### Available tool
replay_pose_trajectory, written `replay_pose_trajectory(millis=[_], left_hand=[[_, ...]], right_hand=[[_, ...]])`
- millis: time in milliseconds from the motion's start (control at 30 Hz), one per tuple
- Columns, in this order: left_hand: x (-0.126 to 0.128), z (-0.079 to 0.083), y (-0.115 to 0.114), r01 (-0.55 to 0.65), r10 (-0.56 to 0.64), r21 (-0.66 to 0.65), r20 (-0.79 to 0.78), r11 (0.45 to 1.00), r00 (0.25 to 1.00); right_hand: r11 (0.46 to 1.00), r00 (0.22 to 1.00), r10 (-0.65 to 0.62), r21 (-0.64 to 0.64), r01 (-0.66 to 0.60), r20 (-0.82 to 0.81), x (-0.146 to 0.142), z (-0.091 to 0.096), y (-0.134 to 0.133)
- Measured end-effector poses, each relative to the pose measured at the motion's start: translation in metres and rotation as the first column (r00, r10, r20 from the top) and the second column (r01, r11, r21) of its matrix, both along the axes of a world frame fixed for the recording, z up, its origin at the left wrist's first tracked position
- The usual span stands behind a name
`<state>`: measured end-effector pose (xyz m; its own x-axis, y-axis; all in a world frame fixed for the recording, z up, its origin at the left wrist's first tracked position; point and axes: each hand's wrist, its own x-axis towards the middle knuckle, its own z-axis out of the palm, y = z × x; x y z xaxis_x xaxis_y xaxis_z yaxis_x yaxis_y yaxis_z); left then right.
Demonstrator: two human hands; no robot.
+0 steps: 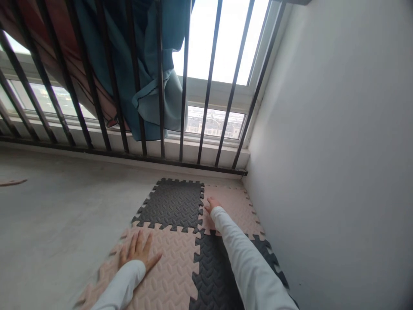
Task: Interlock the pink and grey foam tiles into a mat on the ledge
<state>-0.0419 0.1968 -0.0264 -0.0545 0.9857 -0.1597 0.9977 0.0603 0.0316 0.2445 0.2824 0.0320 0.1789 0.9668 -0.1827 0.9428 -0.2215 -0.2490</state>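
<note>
Four-square foam puzzle mats lie on the floor in a pink and dark grey checker pattern. My left hand (138, 250) rests flat on the near pink foam mat (171, 269), fingers spread. Farther off, my right hand (211, 204) touches the far pink foam mat (237, 206) by its left edge, fingers stretched toward the seam with the far dark grey foam mat (176, 202). Interlocking teeth line the seams between the mats. Beneath my right forearm, the near dark grey foam mat (214, 271) is partly covered. Neither hand holds anything.
A black metal railing (213, 167) runs along the window sill, with blue and reddish curtains (122, 69) hanging behind it. A white wall (335, 155) borders the mats on the right. Grey floor (58, 224) extends left, where a thin brownish strip (13, 182) lies.
</note>
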Motion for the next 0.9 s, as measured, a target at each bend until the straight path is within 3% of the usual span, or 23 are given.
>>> replay_pose_trajectory(millis=[133,300,500,667,767,900], left_hand=[[0.000,0.006,-0.002,0.003,-0.003,-0.019,0.029,1.000,1.000],[0.002,0.018,-0.004,0.003,-0.002,-0.047,0.021,0.999,1.000],[0.002,0.020,-0.003,-0.004,0.005,-0.076,0.002,0.997,1.000],[-0.001,0.015,0.000,-0.001,0.001,-0.131,0.000,0.991,1.000],[0.000,0.016,-0.001,-0.002,0.001,-0.089,-0.017,0.996,1.000],[0.003,0.020,-0.004,-0.001,-0.002,-0.075,-0.030,0.997,1.000]], right_hand=[[0.998,0.996,-0.059,0.000,0.060,0.070,-0.010,-0.005,0.049],[0.999,0.995,0.029,0.039,-0.033,0.100,-0.021,-0.011,0.081],[0.995,0.986,0.078,0.052,-0.087,0.144,-0.025,-0.017,0.083],[0.991,0.984,0.077,0.098,-0.093,0.161,-0.021,-0.036,0.071],[0.996,0.991,0.060,0.054,-0.066,0.117,-0.020,-0.044,0.068],[0.996,0.992,0.088,-0.011,-0.087,0.086,-0.015,-0.034,0.075]])
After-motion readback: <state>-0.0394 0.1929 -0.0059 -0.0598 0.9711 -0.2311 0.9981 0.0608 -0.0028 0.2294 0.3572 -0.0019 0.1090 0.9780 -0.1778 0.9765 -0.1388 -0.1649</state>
